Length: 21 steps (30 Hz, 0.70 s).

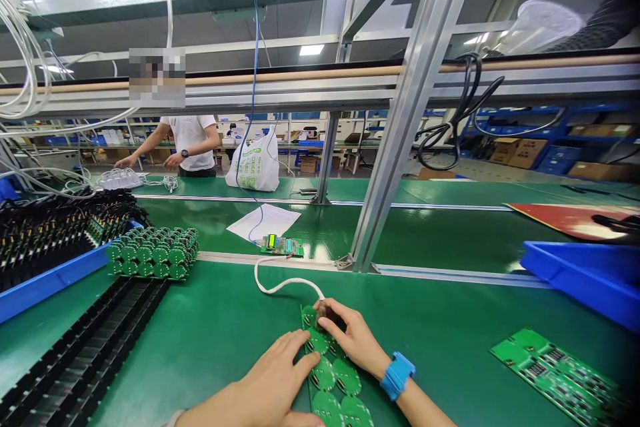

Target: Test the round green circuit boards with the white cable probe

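Two hands: both at bottom centre, on one circuit panel (336,380) of round green boards lying on the green bench (450,340).
Left hand (273,377): flat, fingers together, pressing the panel's left edge.
Right hand (353,340): fingertips pinching a small probe (321,311) on a white cable (283,285), at the panel's top.
Wrist: blue strap (397,375).
Middle left: stacked green panels (153,252).
Lower right: another board (560,373).

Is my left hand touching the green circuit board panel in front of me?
Touching. The head view shows the left hand lying flat on the circuit board panel, fingers overlapping its edge.
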Each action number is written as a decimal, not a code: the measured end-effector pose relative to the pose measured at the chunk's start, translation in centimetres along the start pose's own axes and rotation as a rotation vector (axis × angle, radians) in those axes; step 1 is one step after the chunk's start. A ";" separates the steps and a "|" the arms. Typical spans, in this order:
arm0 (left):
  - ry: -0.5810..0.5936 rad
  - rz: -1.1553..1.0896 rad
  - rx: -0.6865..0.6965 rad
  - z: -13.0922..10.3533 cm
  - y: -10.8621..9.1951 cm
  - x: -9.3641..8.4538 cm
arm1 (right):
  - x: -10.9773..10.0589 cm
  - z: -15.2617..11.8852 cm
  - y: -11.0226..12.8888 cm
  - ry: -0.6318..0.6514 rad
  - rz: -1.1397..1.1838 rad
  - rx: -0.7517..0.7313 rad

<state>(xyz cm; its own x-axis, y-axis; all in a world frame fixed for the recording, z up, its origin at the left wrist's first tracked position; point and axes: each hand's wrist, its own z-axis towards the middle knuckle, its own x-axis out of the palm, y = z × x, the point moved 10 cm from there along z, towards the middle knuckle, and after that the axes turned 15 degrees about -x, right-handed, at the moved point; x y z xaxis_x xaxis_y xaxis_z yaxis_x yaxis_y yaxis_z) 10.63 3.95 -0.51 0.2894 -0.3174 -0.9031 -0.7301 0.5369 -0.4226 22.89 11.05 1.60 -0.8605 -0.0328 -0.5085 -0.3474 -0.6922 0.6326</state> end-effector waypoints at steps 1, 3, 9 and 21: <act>0.000 0.000 0.003 0.0 0.0 0.0 | 0.0 0.0 0.0 -0.002 0.000 -0.001; 0.003 -0.004 0.011 -0.1 0.0 0.1 | -0.1 0.0 0.1 -0.004 0.000 -0.002; 0.007 -0.025 0.028 -0.2 0.0 -0.1 | -0.1 0.1 0.2 0.004 -0.016 0.013; -0.001 -0.009 0.056 -0.3 -0.3 -0.3 | 0.0 0.0 0.2 0.004 -0.015 0.007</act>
<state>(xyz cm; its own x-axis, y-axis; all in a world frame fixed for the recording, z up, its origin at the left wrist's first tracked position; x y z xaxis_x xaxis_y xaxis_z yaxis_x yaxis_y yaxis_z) 10.57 3.67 -0.14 0.2969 -0.3214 -0.8992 -0.6919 0.5766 -0.4346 22.84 10.90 1.78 -0.8537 -0.0252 -0.5202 -0.3629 -0.6877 0.6288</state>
